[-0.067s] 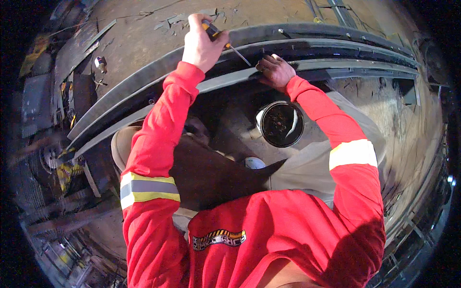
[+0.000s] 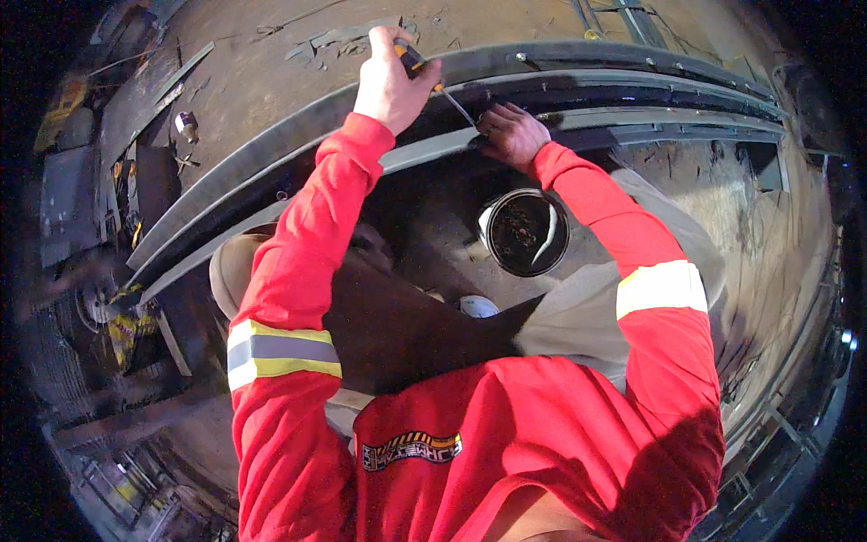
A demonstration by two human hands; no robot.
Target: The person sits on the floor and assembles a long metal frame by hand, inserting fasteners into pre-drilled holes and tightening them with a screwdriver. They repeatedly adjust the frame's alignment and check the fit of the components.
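My left hand [image 2: 395, 83] is wrapped round the black and yellow handle of a screwdriver [image 2: 459, 106]. Its thin shaft slants down to the right, toward the fingers of my right hand [image 2: 515, 135]. Those fingers are curled together at the near side of a long dark metal beam [image 2: 623, 93]. Whatever they pinch there is hidden, and so is the very end of the shaft. Several small bolts or studs stick up along the beam. Below my right hand stands a round bucket [image 2: 488, 230] with small dark pieces inside.
A small white round object [image 2: 478, 307] lies near my legs. On the floor beyond the beam are dark flakes and scraps [image 2: 339, 38]. A small bottle-like object [image 2: 187, 126] lies at the left, near dark metal parts. A yellow and black striped piece [image 2: 133, 334] is lower left.
My left hand and the screwdriver have shifted slightly to the right. My right hand stays almost in place at the beam, its fingers still curled.
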